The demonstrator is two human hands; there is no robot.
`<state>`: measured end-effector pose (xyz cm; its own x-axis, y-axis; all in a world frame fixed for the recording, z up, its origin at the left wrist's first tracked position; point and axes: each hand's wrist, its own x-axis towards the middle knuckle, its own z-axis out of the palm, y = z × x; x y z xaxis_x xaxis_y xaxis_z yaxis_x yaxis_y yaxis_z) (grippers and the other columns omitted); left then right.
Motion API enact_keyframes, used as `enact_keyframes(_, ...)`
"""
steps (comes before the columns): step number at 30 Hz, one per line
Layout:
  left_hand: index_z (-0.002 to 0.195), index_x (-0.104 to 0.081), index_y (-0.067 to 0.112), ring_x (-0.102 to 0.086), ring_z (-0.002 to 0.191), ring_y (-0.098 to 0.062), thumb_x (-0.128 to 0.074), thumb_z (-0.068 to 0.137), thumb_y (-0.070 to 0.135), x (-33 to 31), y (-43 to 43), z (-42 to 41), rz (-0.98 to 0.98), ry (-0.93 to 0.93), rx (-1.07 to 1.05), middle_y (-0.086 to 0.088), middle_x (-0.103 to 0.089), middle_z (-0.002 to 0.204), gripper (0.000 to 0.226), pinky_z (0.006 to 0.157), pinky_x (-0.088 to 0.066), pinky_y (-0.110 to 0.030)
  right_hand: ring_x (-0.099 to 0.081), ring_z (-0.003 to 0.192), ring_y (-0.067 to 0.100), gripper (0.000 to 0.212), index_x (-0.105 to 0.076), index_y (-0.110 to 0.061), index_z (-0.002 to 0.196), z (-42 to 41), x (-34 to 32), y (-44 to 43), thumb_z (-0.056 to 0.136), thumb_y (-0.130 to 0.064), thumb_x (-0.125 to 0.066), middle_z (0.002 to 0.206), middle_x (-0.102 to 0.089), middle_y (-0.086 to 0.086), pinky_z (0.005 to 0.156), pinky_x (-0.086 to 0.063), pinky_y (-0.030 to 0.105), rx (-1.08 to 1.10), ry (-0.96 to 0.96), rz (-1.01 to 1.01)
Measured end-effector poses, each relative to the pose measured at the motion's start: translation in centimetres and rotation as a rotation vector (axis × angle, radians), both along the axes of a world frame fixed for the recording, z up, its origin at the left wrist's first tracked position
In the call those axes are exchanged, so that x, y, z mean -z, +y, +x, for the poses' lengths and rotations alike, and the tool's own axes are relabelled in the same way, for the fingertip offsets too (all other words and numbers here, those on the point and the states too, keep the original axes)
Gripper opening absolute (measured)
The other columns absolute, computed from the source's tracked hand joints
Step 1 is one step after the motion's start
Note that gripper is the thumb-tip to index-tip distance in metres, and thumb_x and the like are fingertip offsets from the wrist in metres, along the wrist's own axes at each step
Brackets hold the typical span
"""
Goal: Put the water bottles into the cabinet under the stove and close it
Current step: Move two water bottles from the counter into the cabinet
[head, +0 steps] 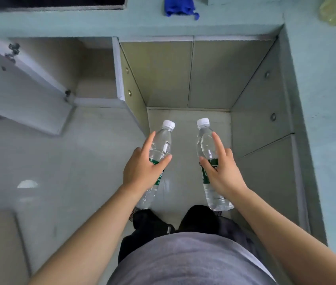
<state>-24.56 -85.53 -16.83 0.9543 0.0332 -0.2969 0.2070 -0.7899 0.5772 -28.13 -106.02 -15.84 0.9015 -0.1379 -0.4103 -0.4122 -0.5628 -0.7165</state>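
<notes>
Two clear water bottles with white caps and green labels are held out in front of me above the floor. My left hand [142,168] grips the left bottle [162,145] around its label. My right hand [222,171] grips the right bottle [205,140] the same way, index finger stretched along its side. Both caps point away from me. To the upper left, the cabinet [93,79] below the counter stands open, its door [19,87] swung out to the left. The cabinet's inside looks bare from here.
A grey countertop [142,23] runs across the top and down the right side, forming a corner. A blue cloth [180,6] lies on it, a dark stove edge [50,2] at top left. Shut beige cabinet fronts [193,75] line the corner. My legs stand on the pale floor [60,161].
</notes>
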Motion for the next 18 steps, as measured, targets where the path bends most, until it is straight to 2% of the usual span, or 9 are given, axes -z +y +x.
enact_keyframes(3, 0.136, -0.015, 0.054, -0.054, 0.088, -0.013, -0.053, 0.075, 0.066, 0.5, 8.2, 0.3, -0.003, -0.004, -0.056, 0.005, -0.053, 0.108, 0.073, 0.071, -0.046, -0.031, -0.054, 0.072, 0.011, 0.066, 0.0, -0.054, 0.14, 1.8, 0.0, 7.9, 0.093, -0.045, -0.044, 0.116, -0.035, -0.006, 0.059, -0.034, 0.014, -0.099, 0.002, -0.014)
enact_keyframes(8, 0.136, -0.016, 0.053, -0.049, 0.085, -0.012, -0.054, 0.077, 0.062, 0.5, 22.4, 1.5, -0.011, -0.032, -0.182, 0.003, -0.054, 0.105, 0.071, 0.07, -0.041, -0.03, -0.056, 0.074, 0.016, 0.065, 0.0, -0.053, 0.14, 5.3, 0.2, 21.4, 0.092, -0.046, -0.044, 0.113, -0.034, -0.006, 0.066, -0.04, 0.027, -0.227, 0.001, -0.023)
enact_keyframes(10, 0.136, -0.015, 0.054, -0.05, 0.084, -0.013, -0.054, 0.078, 0.062, 0.2, 27.0, 2.5, -0.001, -0.033, -0.222, 0.002, -0.053, 0.102, 0.071, 0.069, -0.04, -0.03, -0.055, 0.073, 0.016, 0.065, 0.0, -0.052, 0.141, 7.0, 0.2, 25.9, 0.092, -0.047, -0.044, 0.113, -0.035, -0.005, 0.06, -0.039, 0.025, -0.294, -0.004, -0.039)
enact_keyframes(15, 0.137, -0.015, 0.053, -0.054, 0.082, -0.014, -0.054, 0.078, 0.061, 0.1, 34.7, 7.0, -0.006, -0.045, -0.246, 0.0, -0.053, 0.098, 0.071, 0.068, -0.044, -0.031, -0.056, 0.071, 0.015, 0.066, 0.001, -0.054, 0.139, 12.0, 0.1, 33.6, 0.092, -0.047, -0.045, 0.113, -0.036, -0.005, 0.057, -0.037, 0.018, -0.36, -0.02, -0.033)
enact_keyframes(18, 0.138, -0.013, 0.051, -0.055, 0.084, -0.015, -0.053, 0.077, 0.063, 0.7, 37.9, 10.8, -0.007, -0.048, -0.235, -0.001, -0.053, 0.097, 0.074, 0.067, -0.044, -0.031, -0.056, 0.079, 0.014, 0.066, -0.001, -0.053, 0.141, 16.1, 0.2, 36.6, 0.092, -0.046, -0.046, 0.114, -0.035, -0.007, 0.062, -0.037, 0.024, -0.371, -0.035, -0.02)
